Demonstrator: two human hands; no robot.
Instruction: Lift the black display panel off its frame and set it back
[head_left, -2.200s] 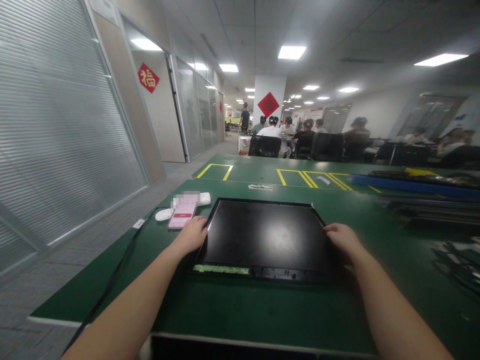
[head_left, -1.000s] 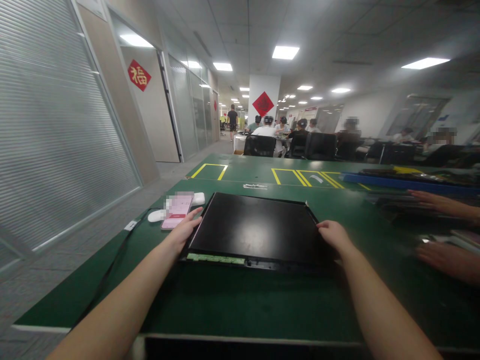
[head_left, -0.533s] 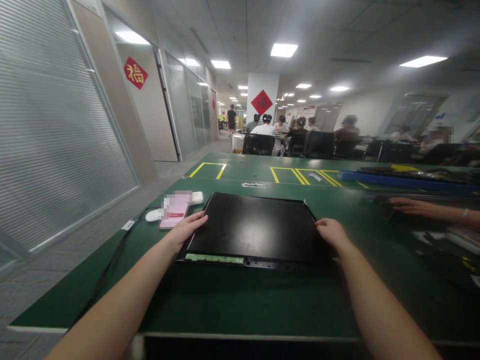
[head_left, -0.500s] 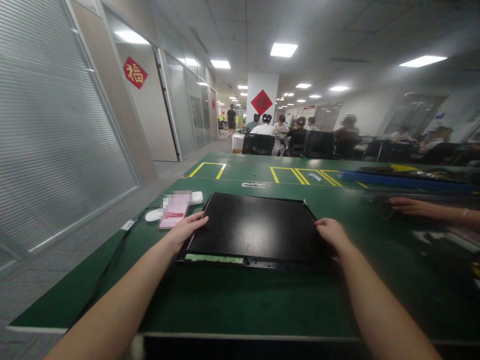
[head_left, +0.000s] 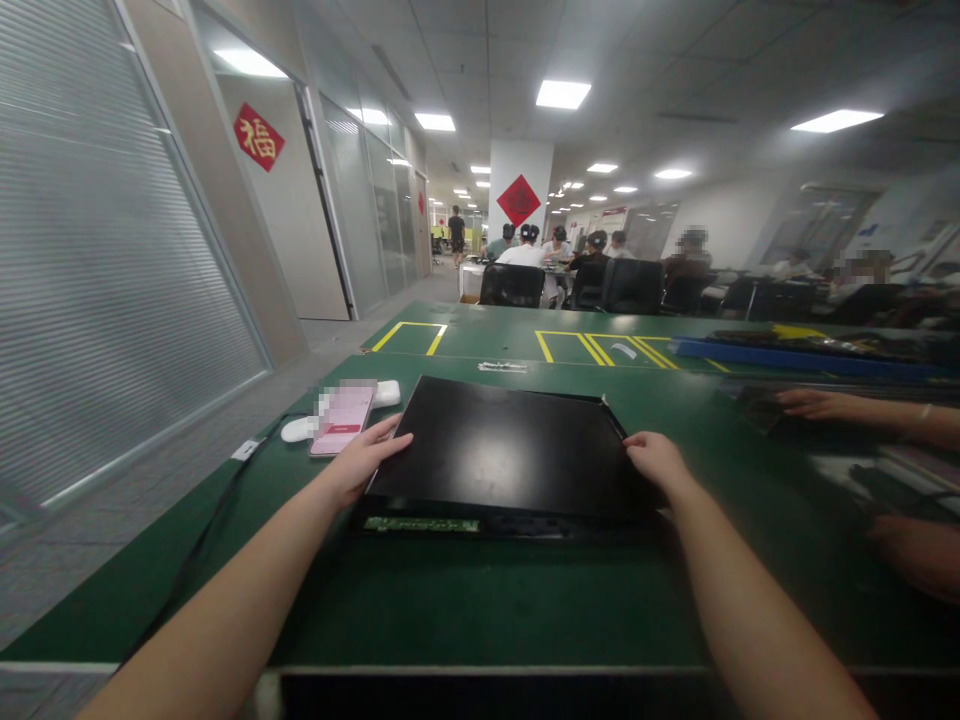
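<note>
A black flat LCD panel (head_left: 499, 445) lies in front of me over a black frame. My left hand (head_left: 369, 458) grips its left edge, thumb on top and fingers along the side. At the right edge, my right hand (head_left: 656, 458) pinches the panel between thumb and fingers. Under the near edge, a green circuit board strip (head_left: 420, 525) shows in the black frame (head_left: 555, 527). The near edge of the panel stands a little above this strip. My right fingertips are partly hidden behind the panel's side.
To the left lie a pink-screened phone (head_left: 343, 425), a white mouse-like object (head_left: 298, 430) and a black cable (head_left: 217, 520) on the green table (head_left: 487, 610). A blue tray (head_left: 750, 356) stands far right. A co-worker's hand (head_left: 814, 404) works at the right.
The near edge of the panel has risen slightly in my hands, widening the gap above the circuit board strip. A second co-worker hand has appeared at the lower right.
</note>
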